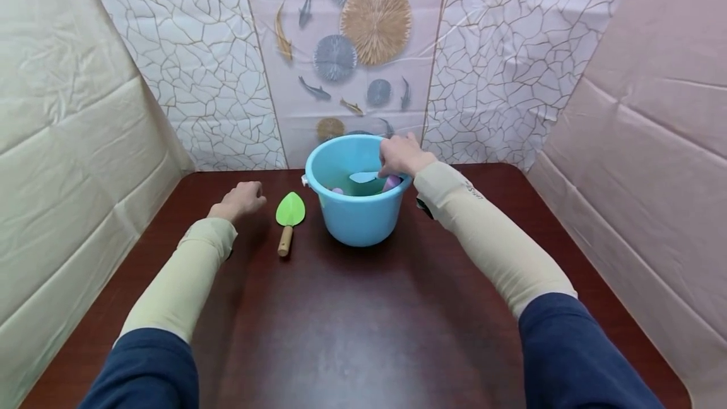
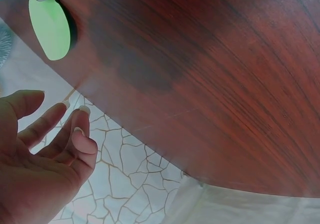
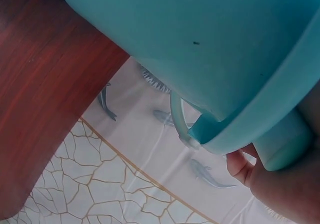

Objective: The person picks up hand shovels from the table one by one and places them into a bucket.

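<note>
A light blue bucket (image 1: 359,216) stands toward the back of the table, with pinkish-purple items (image 1: 392,183) inside it. My right hand (image 1: 404,155) is over the bucket's right rim with its fingers curled down. It holds a light blue shovel (image 1: 363,177), whose pointed blade shows inside the bucket; in the right wrist view a rounded blue piece (image 3: 284,141) lies against the hand, partly behind the rim. To the left, my left hand (image 1: 238,199) hovers above the table, fingers loosely bent and holding nothing. Beside it lies a trowel with a green leaf-shaped blade (image 1: 291,209) and wooden handle (image 1: 286,242).
The dark red-brown wooden table (image 1: 341,327) has rounded far corners. A patterned cloth (image 1: 204,49) hangs behind it, and pale cloth walls (image 1: 653,112) close in both sides. At the bucket's edge a pale blue handle loop (image 3: 177,116) sticks out.
</note>
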`<action>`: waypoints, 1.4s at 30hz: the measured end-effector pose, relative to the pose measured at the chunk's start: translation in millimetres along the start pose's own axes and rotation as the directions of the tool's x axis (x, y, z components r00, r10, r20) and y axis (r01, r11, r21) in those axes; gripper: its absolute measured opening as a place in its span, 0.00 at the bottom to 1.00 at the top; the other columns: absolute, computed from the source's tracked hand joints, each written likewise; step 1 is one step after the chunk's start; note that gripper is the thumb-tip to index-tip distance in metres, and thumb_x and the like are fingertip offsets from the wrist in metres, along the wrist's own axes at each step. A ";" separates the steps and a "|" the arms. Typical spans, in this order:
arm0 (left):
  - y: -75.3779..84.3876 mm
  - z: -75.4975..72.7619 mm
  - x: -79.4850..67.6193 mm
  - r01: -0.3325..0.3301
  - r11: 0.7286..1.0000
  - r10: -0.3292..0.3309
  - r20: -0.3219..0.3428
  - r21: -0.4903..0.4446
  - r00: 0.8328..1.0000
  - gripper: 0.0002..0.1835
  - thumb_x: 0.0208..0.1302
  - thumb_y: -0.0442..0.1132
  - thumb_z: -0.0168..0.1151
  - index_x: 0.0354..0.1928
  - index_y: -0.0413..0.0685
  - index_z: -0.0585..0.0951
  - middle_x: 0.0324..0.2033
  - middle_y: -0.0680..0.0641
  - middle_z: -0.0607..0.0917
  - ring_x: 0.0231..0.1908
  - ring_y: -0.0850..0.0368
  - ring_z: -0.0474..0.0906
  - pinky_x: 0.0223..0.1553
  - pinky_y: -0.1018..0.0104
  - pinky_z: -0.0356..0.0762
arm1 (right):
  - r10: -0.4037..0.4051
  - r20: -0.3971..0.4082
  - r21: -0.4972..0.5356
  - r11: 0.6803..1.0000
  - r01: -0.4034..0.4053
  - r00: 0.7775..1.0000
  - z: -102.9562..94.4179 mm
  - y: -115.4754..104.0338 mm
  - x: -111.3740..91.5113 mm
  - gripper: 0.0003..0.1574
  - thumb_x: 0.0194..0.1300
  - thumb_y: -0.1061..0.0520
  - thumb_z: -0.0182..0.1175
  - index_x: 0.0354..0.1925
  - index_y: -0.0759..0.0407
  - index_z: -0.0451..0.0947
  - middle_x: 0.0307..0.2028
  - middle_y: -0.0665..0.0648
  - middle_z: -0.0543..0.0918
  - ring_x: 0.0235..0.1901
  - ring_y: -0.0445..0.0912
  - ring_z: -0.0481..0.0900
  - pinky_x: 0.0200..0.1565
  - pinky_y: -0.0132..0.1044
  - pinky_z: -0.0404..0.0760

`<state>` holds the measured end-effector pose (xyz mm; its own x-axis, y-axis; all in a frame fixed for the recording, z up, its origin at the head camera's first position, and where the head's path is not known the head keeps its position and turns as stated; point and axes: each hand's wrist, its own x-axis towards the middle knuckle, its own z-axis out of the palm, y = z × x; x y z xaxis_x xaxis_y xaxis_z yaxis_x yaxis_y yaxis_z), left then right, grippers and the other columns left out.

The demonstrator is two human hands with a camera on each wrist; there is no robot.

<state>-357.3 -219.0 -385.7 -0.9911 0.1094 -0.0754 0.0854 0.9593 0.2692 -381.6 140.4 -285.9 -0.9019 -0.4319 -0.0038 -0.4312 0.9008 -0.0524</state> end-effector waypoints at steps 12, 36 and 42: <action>0.7 4.8 1.5 0.015 1.000 -0.015 -0.009 0.001 1.000 0.08 0.66 0.39 0.47 0.38 0.42 0.73 0.29 0.44 0.73 0.28 0.50 0.69 0.29 0.59 0.65 | -0.033 0.034 -0.014 0.999 0.033 0.999 2.4 0.2 3.2 0.16 0.53 0.51 0.71 0.17 0.55 0.79 0.16 0.49 0.76 0.30 0.47 0.72 0.49 0.46 0.58; 13.1 3.7 1.6 -0.003 1.000 0.004 -0.010 0.001 1.000 0.09 0.67 0.39 0.47 0.41 0.41 0.73 0.28 0.44 0.73 0.27 0.51 0.70 0.29 0.60 0.65 | -0.092 0.012 -0.024 0.995 0.092 0.996 13.7 4.0 11.3 0.14 0.51 0.51 0.73 0.17 0.53 0.81 0.18 0.49 0.82 0.30 0.47 0.74 0.50 0.49 0.58; 11.0 6.6 0.7 0.020 1.000 -0.020 0.003 -0.003 1.000 0.08 0.68 0.39 0.47 0.39 0.42 0.72 0.27 0.45 0.72 0.26 0.51 0.69 0.28 0.60 0.65 | -0.101 0.005 -0.033 0.994 0.102 0.995 17.3 2.9 13.0 0.15 0.48 0.51 0.74 0.16 0.53 0.79 0.18 0.50 0.81 0.31 0.48 0.74 0.52 0.51 0.57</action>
<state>-356.5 -206.6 -389.1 -0.9923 0.0906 -0.0839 0.0649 0.9606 0.2701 -394.1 136.6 -303.4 -0.8534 -0.5213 -0.0040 -0.5211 0.8533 -0.0193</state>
